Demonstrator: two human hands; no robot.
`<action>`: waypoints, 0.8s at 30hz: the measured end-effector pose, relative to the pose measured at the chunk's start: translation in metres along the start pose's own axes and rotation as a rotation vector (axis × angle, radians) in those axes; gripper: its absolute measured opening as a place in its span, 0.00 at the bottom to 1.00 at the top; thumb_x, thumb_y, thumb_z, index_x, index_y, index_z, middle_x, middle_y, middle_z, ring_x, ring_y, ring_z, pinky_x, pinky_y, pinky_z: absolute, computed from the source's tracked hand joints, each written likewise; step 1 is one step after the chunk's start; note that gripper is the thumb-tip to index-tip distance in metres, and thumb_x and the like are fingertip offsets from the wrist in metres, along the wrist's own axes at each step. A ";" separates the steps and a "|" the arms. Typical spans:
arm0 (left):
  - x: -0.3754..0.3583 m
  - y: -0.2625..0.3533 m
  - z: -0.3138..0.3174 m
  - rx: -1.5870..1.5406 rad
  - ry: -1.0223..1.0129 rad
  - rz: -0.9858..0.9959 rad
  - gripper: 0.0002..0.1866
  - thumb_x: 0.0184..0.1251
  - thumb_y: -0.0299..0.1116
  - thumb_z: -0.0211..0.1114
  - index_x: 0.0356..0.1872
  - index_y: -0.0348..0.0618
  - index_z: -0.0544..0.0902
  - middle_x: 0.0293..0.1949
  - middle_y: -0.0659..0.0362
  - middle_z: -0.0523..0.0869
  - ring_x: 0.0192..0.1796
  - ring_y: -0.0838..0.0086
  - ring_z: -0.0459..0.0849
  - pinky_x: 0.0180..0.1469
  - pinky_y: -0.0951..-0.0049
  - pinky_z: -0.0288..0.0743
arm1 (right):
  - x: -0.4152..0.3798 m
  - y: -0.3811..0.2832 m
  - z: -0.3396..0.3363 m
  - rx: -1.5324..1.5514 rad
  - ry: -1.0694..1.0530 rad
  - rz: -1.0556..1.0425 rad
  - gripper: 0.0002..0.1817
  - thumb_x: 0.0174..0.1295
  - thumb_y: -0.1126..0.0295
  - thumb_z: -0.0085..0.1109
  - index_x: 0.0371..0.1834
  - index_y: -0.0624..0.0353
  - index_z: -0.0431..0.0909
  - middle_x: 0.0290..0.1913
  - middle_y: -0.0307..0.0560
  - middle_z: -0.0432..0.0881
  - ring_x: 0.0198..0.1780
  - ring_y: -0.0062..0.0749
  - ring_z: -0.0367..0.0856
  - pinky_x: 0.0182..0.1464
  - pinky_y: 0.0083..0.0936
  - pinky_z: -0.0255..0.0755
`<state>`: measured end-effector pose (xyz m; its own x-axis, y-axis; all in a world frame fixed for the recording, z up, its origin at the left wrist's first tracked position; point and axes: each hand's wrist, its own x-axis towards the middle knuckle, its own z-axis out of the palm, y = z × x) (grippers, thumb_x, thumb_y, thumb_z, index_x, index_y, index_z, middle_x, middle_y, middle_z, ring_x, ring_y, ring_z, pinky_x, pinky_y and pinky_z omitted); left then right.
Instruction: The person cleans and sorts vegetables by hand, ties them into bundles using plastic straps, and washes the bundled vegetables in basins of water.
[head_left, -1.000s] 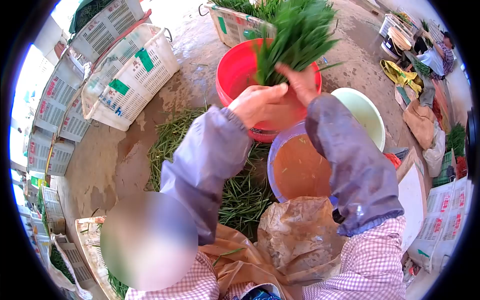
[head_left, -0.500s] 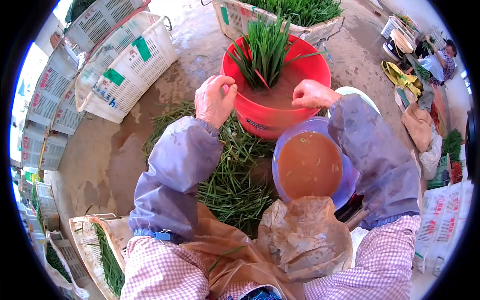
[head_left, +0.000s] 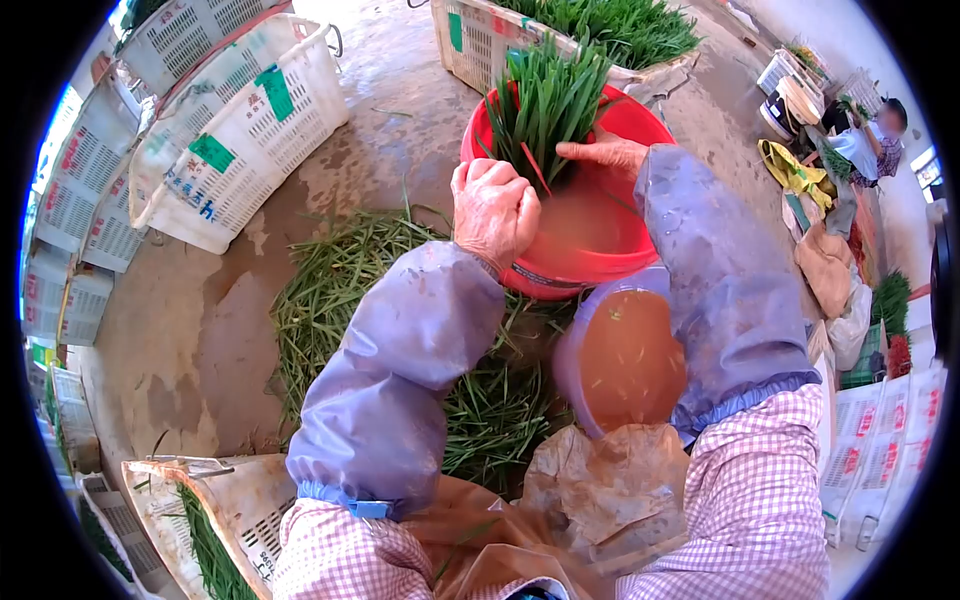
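A bundle of green leafy stalks (head_left: 550, 100) stands upright in murky water inside a red bucket (head_left: 560, 284). My left hand (head_left: 495, 212) is at the bucket's near left rim, its fingers curled; what they hold, if anything, is hidden. My right hand (head_left: 608, 152) reaches over the right side of the bucket, fingers stretched toward the bundle, with the thumb side near its base. A thin red strip (head_left: 535, 168) shows at the front of the bundle. Below the bucket, a purple basin (head_left: 570, 368) holds brown water.
Loose green leaves (head_left: 340, 300) cover the floor on the left. White crates (head_left: 250, 135) stand at upper left, and another crate (head_left: 470, 45) of greens is beyond the bucket. A crate (head_left: 230, 500) sits at lower left. At far right a person (head_left: 870, 145) is beside sacks.
Both hands have moved in toward the bundle, the left to the right and lower, the right opening its fingers beside the stalks. The view has shifted slightly.
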<state>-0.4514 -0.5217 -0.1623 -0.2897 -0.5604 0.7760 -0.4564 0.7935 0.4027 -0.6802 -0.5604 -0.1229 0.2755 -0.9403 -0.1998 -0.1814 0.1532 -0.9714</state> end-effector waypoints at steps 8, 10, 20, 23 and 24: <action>0.000 0.001 -0.003 -0.027 -0.021 -0.004 0.06 0.55 0.30 0.57 0.23 0.41 0.80 0.31 0.58 0.78 0.44 0.61 0.75 0.53 0.57 0.64 | 0.076 0.012 0.048 0.009 0.386 -0.401 0.40 0.44 0.59 0.78 0.59 0.64 0.68 0.55 0.53 0.78 0.57 0.38 0.77 0.62 0.32 0.68; -0.001 0.001 -0.001 -0.029 -0.011 -0.005 0.07 0.55 0.31 0.57 0.23 0.41 0.80 0.31 0.58 0.78 0.44 0.61 0.75 0.54 0.56 0.64 | 0.092 0.022 0.059 -0.230 0.732 -0.309 0.47 0.39 0.56 0.79 0.61 0.66 0.65 0.55 0.58 0.78 0.57 0.45 0.77 0.62 0.34 0.68; -0.002 0.004 -0.001 -0.009 0.014 -0.072 0.07 0.56 0.31 0.57 0.24 0.42 0.80 0.32 0.58 0.77 0.46 0.60 0.75 0.58 0.53 0.62 | 0.073 0.029 0.053 0.053 0.672 -0.260 0.19 0.43 0.76 0.70 0.43 0.64 0.83 0.41 0.48 0.87 0.40 0.33 0.85 0.48 0.25 0.76; -0.002 0.004 0.000 -0.014 0.031 -0.076 0.07 0.56 0.32 0.56 0.24 0.42 0.80 0.32 0.58 0.77 0.46 0.60 0.76 0.60 0.52 0.62 | 0.041 -0.010 0.043 0.125 0.571 -0.267 0.19 0.45 0.77 0.70 0.45 0.64 0.82 0.42 0.47 0.86 0.39 0.30 0.85 0.46 0.26 0.77; -0.002 0.002 0.002 -0.025 0.051 -0.058 0.08 0.55 0.32 0.56 0.22 0.43 0.79 0.31 0.58 0.77 0.44 0.60 0.76 0.57 0.54 0.63 | 0.040 -0.014 0.039 0.167 0.547 -0.338 0.19 0.47 0.75 0.70 0.46 0.64 0.82 0.42 0.46 0.86 0.41 0.29 0.84 0.47 0.27 0.76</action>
<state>-0.4534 -0.5188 -0.1641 -0.2196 -0.5931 0.7746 -0.4498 0.7661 0.4591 -0.6298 -0.5879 -0.1223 -0.2353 -0.9568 0.1711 -0.0086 -0.1740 -0.9847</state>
